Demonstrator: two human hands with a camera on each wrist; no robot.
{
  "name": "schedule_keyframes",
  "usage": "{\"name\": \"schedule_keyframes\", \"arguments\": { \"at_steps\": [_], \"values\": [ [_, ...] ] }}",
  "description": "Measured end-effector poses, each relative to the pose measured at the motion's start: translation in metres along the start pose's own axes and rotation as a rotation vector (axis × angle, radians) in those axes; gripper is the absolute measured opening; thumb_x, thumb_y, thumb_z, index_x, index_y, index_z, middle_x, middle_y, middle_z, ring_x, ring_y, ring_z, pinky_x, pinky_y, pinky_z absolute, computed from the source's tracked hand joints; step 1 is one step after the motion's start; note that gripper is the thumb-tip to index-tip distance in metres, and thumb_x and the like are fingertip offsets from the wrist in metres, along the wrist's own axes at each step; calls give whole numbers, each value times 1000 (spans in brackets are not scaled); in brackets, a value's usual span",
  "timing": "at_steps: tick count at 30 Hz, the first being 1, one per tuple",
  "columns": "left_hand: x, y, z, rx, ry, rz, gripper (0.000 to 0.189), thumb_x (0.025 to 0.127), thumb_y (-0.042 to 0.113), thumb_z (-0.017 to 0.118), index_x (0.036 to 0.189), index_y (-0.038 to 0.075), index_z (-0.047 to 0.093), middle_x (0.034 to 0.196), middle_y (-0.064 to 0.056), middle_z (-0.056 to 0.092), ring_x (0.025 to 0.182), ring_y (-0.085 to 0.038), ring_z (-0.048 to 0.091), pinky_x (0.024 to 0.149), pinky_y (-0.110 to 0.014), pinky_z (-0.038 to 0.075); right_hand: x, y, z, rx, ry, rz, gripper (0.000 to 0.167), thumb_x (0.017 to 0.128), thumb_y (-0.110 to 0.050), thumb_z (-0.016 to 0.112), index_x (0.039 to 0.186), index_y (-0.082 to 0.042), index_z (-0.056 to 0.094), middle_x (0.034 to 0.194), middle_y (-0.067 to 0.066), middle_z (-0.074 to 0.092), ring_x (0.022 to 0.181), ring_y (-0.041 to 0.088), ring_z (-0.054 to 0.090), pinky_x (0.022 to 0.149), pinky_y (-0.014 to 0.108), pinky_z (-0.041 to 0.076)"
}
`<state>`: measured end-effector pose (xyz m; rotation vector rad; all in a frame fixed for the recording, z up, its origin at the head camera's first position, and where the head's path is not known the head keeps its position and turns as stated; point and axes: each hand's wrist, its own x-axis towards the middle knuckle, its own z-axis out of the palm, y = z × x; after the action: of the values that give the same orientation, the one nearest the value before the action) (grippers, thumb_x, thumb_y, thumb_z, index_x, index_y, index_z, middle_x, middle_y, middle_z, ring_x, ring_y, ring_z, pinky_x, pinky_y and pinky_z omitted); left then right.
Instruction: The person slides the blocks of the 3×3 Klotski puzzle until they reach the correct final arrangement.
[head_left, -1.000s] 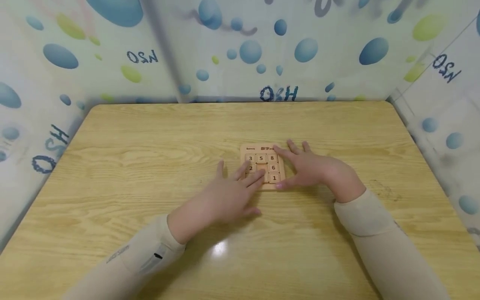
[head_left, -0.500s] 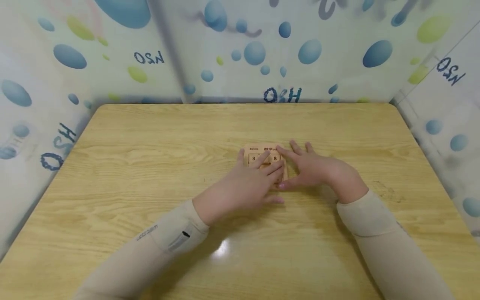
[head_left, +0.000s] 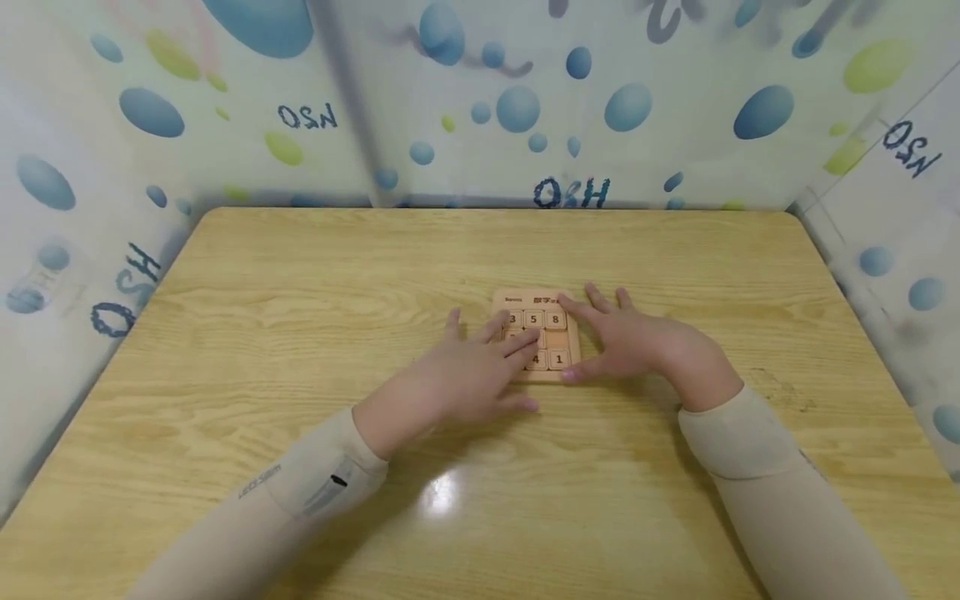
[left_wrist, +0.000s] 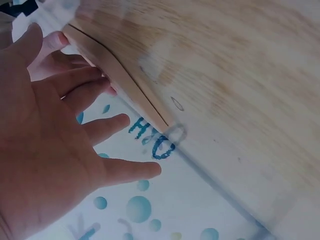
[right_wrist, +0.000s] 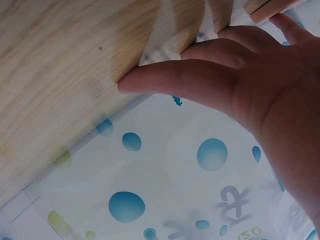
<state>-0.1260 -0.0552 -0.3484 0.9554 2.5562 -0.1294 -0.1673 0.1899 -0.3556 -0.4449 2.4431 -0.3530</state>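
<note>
A wooden sliding number puzzle (head_left: 525, 294) lies flat on the table. Its top row reads 3, 5, 8, and a 4 and a 1 show in the bottom row. The square at the right of the middle row is bare. My left hand (head_left: 465, 375) reaches over its left half, fingers spread, one fingertip on the middle tile. That hand hides the lower left tiles. At the right edge my right hand (head_left: 626, 340) rests with thumb and index finger at the near and far corners. In the left wrist view the puzzle's side edge (left_wrist: 120, 75) shows beyond the fingers.
A wood-grain table (head_left: 337, 275) spreads all around the puzzle. Behind it and on both sides stand pale walls (head_left: 480, 167) with blue and green dots. A bright light reflection lies on the near tabletop.
The bare square has gone from the centre to the right of the middle row, where the 6 was. My left hand reached further right over the puzzle, then drew back left. My right hand stayed.
</note>
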Motion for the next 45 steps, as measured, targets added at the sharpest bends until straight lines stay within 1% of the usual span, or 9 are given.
{"name": "schedule_keyframes", "arguments": {
  "at_steps": [4,8,14,23,27,34,37,40,45],
  "values": [
    [0,9,0,15,12,62,85,103,76,39,172,28,21,180,12,8,169,-30,0,123,-83,7,-1,2,-1,-5,4,-2,115,89,-73,71,173,-33,2,179,20,-14,159,63,-13,111,93,11],
    [3,18,0,-12,5,125,86,103,76,40,172,28,20,180,12,9,169,-30,0,122,-84,3,-3,1,-2,-11,7,-2,115,89,-74,70,173,-34,2,179,20,-13,159,62,-13,110,93,10],
    [10,16,-1,-13,12,105,84,103,74,43,171,28,23,180,13,10,169,-29,0,122,-85,4,-1,1,0,-2,0,0,115,90,-73,71,173,-33,2,179,19,-14,158,63,-13,111,93,12],
    [21,6,-3,1,17,85,84,104,73,41,172,29,19,180,12,9,169,-29,-5,122,-85,2,0,2,2,-3,-8,-5,114,90,-72,71,173,-33,2,179,19,-14,158,64,-13,111,93,14],
    [15,5,-3,1,28,85,84,104,74,40,172,29,20,181,11,9,169,-28,-4,122,-85,3,1,2,2,-8,-9,6,114,90,-72,70,173,-34,2,179,18,-14,159,62,-13,112,92,14],
    [-11,3,0,36,20,46,81,104,74,42,170,29,29,180,12,14,169,-25,-2,124,-83,2,0,1,1,-12,4,12,116,89,-73,72,173,-35,1,180,18,-13,160,60,-13,112,92,12],
    [-17,3,3,41,14,46,82,103,74,42,170,28,30,179,13,18,169,-25,0,124,-83,3,0,1,1,-16,7,14,115,89,-72,72,173,-35,2,179,18,-13,160,60,-12,111,92,11],
    [-18,4,6,43,12,54,83,103,75,41,170,27,28,178,13,17,169,-27,1,124,-83,4,0,1,1,-20,7,11,115,89,-73,72,173,-35,2,179,19,-13,160,61,-12,111,92,11],
    [-11,9,7,22,30,90,84,103,76,40,171,28,26,179,13,15,169,-28,2,123,-84,6,0,1,1,-15,2,13,115,89,-74,71,173,-36,2,180,18,-13,160,60,-12,111,92,11]
  ]
}}
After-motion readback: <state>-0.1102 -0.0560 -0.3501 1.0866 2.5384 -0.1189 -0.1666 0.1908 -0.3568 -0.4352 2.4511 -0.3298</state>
